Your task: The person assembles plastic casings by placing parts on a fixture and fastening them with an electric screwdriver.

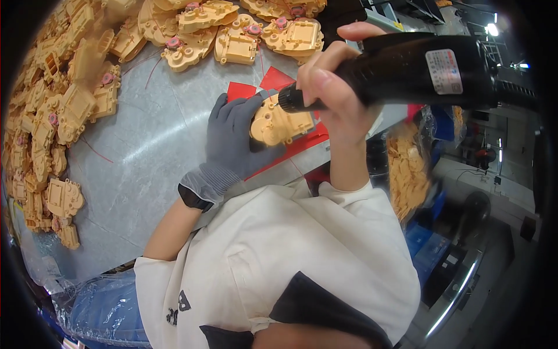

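Observation:
My left hand (pixel 235 131), in a grey glove, wraps round the near left side of a yellow plastic housing (pixel 273 125). This housing rests over a red fixture (pixel 311 141), whose corners stick out around it. A black electric screwdriver (pixel 418 67) is gripped in my bare right hand (pixel 337 87), fingers closed round its front part. The screwdriver lies tilted, with its ribbed nose above the upper right of the housing. Its tip is hidden, so I cannot tell whether it touches a screw.
Many yellow plastic housings (pixel 75 110) lie heaped along the left and far side of the grey table (pixel 145 168), several with pink round parts and thin red wires. More yellow parts (pixel 407 168) sit in a plastic-lined container at right. Blue plastic-wrapped material (pixel 110 305) is at lower left.

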`<state>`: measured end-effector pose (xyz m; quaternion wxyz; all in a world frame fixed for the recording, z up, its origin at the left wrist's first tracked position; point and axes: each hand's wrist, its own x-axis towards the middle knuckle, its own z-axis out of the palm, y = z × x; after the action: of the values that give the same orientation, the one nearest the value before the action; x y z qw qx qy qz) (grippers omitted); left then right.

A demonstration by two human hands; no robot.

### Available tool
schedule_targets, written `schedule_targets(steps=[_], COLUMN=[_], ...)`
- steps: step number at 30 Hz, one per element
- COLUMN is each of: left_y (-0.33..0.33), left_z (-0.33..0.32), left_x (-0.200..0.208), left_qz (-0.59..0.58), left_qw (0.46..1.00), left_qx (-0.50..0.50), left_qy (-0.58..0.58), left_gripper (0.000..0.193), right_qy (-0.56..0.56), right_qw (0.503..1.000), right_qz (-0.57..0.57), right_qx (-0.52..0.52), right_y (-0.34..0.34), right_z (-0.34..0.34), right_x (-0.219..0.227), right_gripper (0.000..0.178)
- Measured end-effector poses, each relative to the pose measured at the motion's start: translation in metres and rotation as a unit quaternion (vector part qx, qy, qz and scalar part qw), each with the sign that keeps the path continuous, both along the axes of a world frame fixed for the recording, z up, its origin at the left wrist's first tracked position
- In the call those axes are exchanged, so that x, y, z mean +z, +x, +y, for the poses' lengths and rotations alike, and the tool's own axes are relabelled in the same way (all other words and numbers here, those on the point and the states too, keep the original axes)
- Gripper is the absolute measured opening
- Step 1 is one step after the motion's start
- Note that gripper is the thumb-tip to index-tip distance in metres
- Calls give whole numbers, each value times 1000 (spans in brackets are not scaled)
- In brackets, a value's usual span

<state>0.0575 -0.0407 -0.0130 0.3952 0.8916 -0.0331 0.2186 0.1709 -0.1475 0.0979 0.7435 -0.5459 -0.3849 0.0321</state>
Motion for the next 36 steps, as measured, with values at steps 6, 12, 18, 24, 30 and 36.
schedule_targets(steps=[6, 12, 18, 24, 30, 36], left_y=[-1, -3, -3, 2, 0, -10], left_z=[2, 4, 6, 2, -16, 7], left_x=[2, 0, -1, 7, 6, 87], left_qz=[9, 20, 22, 70, 96, 152], left_qw=[1000, 999, 999, 996, 993, 788], left_qx=[-1, -8, -7, -13, 70, 24], left_qy=[-29, -39, -31, -55, -9, -597], left_gripper=[78, 79, 80, 80, 83, 52], right_qy=[-31, -35, -36, -20, 145, 246], right_qw=[999, 999, 997, 996, 959, 967], right_qz=[23, 6, 45, 71, 244, 65], right_qx=[-12, 11, 53, 43, -7, 17], right_y=[-4, -5, 2, 7, 27, 24], right_z=[7, 13, 16, 16, -20, -104], right_x=[-11, -14, -13, -14, 8, 70], right_gripper=[33, 31, 32, 35, 34, 28])
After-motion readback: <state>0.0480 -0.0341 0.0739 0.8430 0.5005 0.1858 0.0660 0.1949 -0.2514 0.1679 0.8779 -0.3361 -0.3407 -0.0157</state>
